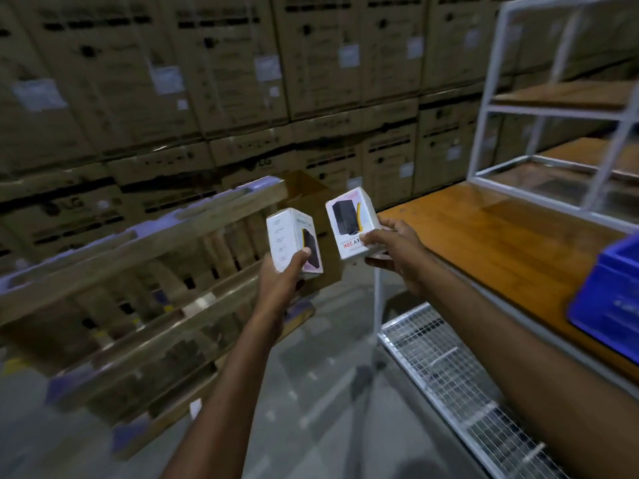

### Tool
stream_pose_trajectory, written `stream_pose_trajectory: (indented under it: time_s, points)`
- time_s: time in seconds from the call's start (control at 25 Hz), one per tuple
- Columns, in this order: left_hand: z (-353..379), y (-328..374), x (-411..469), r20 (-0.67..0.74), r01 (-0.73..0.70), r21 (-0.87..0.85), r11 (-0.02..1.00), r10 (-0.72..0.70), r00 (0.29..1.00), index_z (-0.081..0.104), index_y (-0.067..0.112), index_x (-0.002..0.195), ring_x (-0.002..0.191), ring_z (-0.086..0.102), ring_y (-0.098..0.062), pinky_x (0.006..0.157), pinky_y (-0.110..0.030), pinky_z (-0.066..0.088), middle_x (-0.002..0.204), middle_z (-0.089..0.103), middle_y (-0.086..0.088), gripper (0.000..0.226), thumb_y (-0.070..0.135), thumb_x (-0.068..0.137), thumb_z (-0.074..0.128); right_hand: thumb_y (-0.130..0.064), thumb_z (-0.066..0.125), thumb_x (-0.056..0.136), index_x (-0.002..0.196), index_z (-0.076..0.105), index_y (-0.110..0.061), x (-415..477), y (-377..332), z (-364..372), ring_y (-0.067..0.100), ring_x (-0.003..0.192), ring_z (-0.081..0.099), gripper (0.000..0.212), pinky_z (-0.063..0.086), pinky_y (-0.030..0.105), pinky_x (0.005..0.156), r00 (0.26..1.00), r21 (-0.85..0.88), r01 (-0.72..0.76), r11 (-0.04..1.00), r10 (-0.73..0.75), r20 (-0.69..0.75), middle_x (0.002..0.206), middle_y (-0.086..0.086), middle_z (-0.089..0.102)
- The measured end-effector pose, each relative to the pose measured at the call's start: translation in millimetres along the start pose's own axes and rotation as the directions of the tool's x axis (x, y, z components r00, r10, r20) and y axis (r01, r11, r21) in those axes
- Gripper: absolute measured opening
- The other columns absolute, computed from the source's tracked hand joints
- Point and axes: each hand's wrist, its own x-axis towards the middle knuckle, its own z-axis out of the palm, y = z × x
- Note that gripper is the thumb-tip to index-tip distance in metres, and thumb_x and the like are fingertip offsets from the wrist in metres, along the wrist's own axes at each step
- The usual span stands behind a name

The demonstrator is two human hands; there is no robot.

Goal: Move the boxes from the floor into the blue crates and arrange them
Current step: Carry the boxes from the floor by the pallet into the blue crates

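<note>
My left hand (281,276) grips a small white product box (288,236) from below, thumb on its front face. My right hand (397,252) holds a second white box (351,219) printed with a black device and "20K", turned upside down. Both boxes hang in the air side by side, close to each other, above the grey floor and left of the wooden table's corner. A blue crate (608,305) stands on the table at the right edge of view, only partly visible; its inside is hidden.
A wooden pallet (138,288) leans on edge at the left, with an open brown carton (304,195) behind the boxes. Stacked cartons (207,81) wall the back. The wooden table (501,243) carries a white metal rack (553,108); a wire-mesh shelf (449,382) lies beneath it.
</note>
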Motion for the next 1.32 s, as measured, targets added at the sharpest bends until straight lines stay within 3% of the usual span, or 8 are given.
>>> stream_pose_trajectory:
  time_s: [0.12,0.2,0.36,0.64,0.76,0.88,1.12,1.32]
  points:
    - [40,7,4,0.115,-0.044,-0.006,0.999,0.044,0.992,0.045,0.03,0.132,0.1,0.062,-0.008,0.071,-0.028,0.058,0.123,0.059,0.005,0.045,0.034,0.094,0.069,-0.015,0.073,0.078,0.132,0.057,-0.014,-24,-15,-41,0.021,0.1,0.072,0.056,0.061,0.031,0.07,0.993,-0.003,0.028,1.0,-0.029,-0.118,0.119,0.012,0.072]
    - [69,8,4,0.169,-0.066,-0.018,0.998,0.068,0.983,0.046,0.031,0.128,0.102,0.063,-0.008,0.083,-0.033,0.059,0.124,0.061,0.005,0.044,0.036,0.092,0.071,-0.012,0.071,0.082,0.124,0.062,-0.014,-41,-25,-66,0.02,0.096,0.072,0.043,0.061,0.03,0.07,0.981,-0.019,0.042,0.999,-0.045,-0.188,0.115,0.013,0.073]
    - [134,6,-15,0.368,-0.084,-0.025,0.996,0.088,0.926,0.052,0.028,0.128,0.104,0.067,-0.013,0.083,-0.033,0.058,0.119,0.066,0.007,0.042,0.034,0.091,0.072,-0.008,0.068,0.085,0.111,0.064,-0.015,-75,-43,-127,0.022,0.091,0.07,0.028,0.061,0.03,0.067,0.933,-0.01,0.064,0.998,-0.063,-0.355,0.11,0.012,0.073]
    - [252,5,-53,0.564,-0.093,0.01,0.996,0.071,0.823,0.058,0.015,0.124,0.1,0.072,-0.023,0.082,-0.041,0.061,0.11,0.072,-0.002,0.041,0.034,0.091,0.073,-0.012,0.069,0.083,0.123,0.064,-0.011,-121,-63,-249,0.021,0.088,0.072,0.04,0.057,0.027,0.058,0.768,-0.008,0.126,0.992,-0.103,-0.633,0.11,0.012,0.074]
    - [311,5,-68,0.592,-0.081,-0.019,0.997,0.077,0.802,0.057,0.015,0.121,0.099,0.072,-0.023,0.083,-0.045,0.06,0.11,0.072,-0.003,0.039,0.034,0.091,0.073,-0.017,0.071,0.084,0.124,0.06,-0.01,-131,-74,-307,0.024,0.084,0.07,0.042,0.057,0.028,0.053,0.673,-0.04,0.163,0.986,-0.141,-0.726,0.106,0.012,0.072]
    - [376,7,-85,0.603,-0.039,-0.068,0.997,0.073,0.794,0.05,0.024,0.13,0.098,0.072,-0.018,0.08,-0.041,0.063,0.114,0.07,0.0,0.05,0.037,0.088,0.074,-0.024,0.076,0.08,0.134,0.047,-0.017,-137,-83,-368,0.027,0.089,0.068,0.062,0.06,0.044,0.066,0.575,-0.073,0.147,0.986,-0.145,-0.805,0.121,0.011,0.062]
    - [496,-3,-113,0.625,-0.029,-0.023,0.999,0.037,0.78,0.056,0.035,0.105,0.089,0.074,-0.02,0.075,-0.045,0.063,0.103,0.072,0.001,0.036,0.049,0.077,0.073,-0.031,0.073,0.08,0.145,0.04,-0.018,-135,-82,-484,0.028,0.112,0.06,0.074,0.042,0.028,0.06,0.495,-0.046,0.01,0.999,-0.045,-0.868,0.133,0.007,0.055]
    - [554,-23,-116,0.603,-0.009,0.069,0.998,-0.034,0.797,0.056,0.025,0.112,0.09,0.071,-0.022,0.07,-0.041,0.064,0.107,0.07,-0.004,0.041,0.046,0.08,0.069,-0.035,0.068,0.072,0.136,0.049,-0.014,-121,-73,-541,0.03,0.099,0.065,0.07,0.041,0.027,0.056,0.469,-0.029,-0.071,0.997,0.007,-0.883,0.123,0.014,0.064]
